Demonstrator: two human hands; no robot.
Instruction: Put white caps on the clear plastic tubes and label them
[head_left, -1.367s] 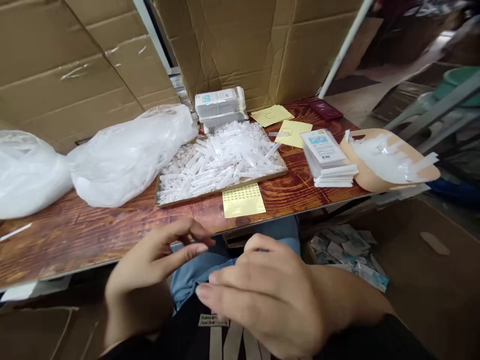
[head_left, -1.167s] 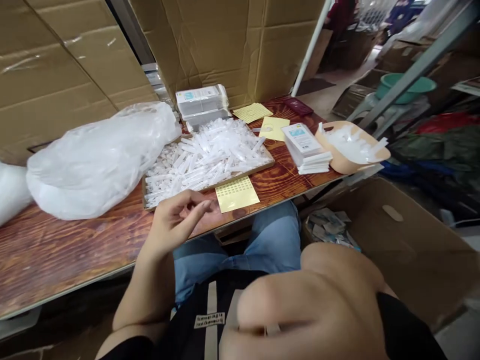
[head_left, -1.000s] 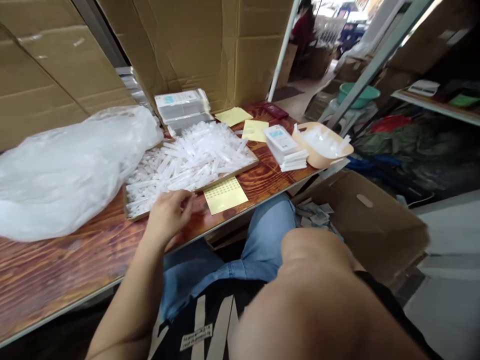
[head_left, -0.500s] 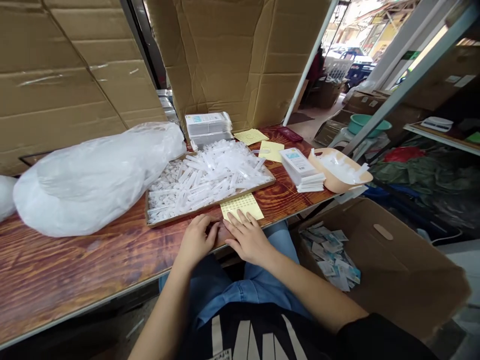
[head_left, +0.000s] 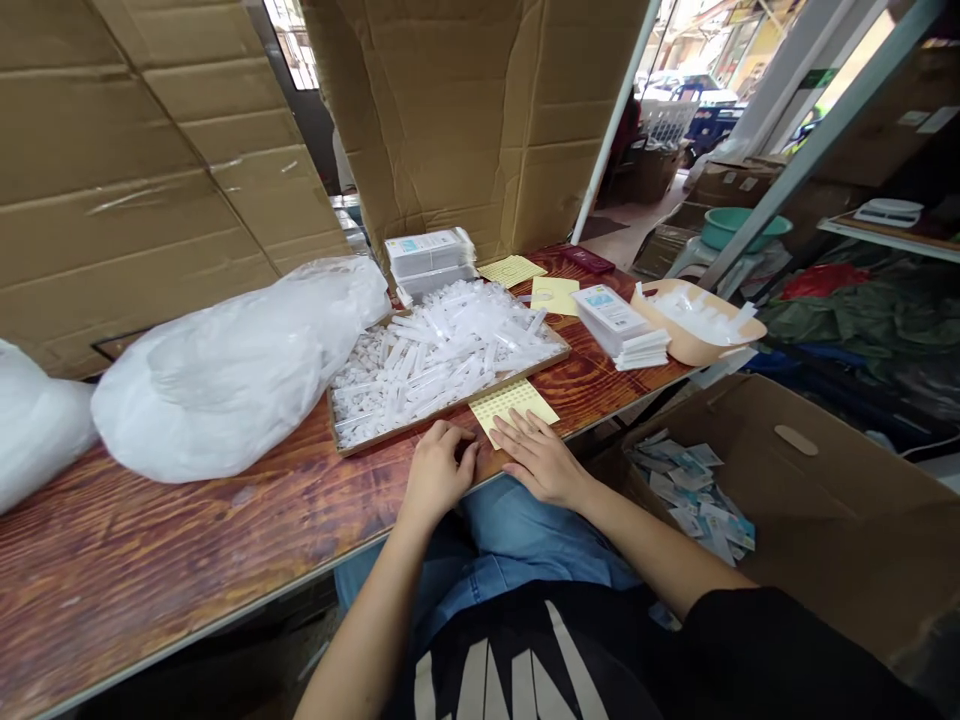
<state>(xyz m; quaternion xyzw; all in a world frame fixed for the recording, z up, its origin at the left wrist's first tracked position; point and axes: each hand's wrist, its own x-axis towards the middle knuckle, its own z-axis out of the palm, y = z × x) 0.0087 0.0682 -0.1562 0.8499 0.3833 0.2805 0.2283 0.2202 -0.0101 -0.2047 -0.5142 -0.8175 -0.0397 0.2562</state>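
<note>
Resting flat, unclenched right hand (head_left: pixel 543 462) on a pale-yellow sheet (head_left: pixel 504 401) dotted in rows, with left hand (head_left: pixel 441 470) curled alongside, grip unclear!

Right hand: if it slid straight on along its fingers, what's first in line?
Likely the near rim of the shallow tray heaped with white pieces, just past the yellow sheet under the right hand's fingertips. Hand height is hard to judge.
</note>
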